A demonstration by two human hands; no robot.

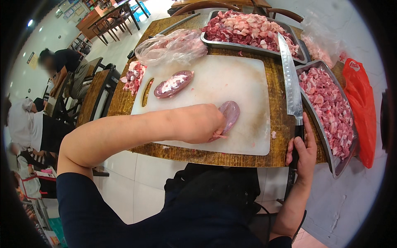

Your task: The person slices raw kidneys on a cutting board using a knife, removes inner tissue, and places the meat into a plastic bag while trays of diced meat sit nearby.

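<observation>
On the white cutting board (198, 89) lie two pieces of dark red meat. My left hand (202, 124) is closed on the near end of one meat piece (230, 113), which is smooth and purplish; its fingertips are partly hidden behind the hand. The other piece, an oval meat chunk with white fat on top (173, 84), rests untouched near the board's handle slot. At the table's right edge my right hand (305, 155) is wrapped round the black handle of a long kitchen knife (290, 76). Its dimpled blade points away from me, beyond the board's right side.
A metal tray (252, 50) heaped with cut meat stands at the back; another metal tray (319, 131) of meat pieces is on the right, beside a red plastic bag (360, 107). Bagged meat (171, 45) and fatty trimmings (133, 77) sit back left. People are at the far left.
</observation>
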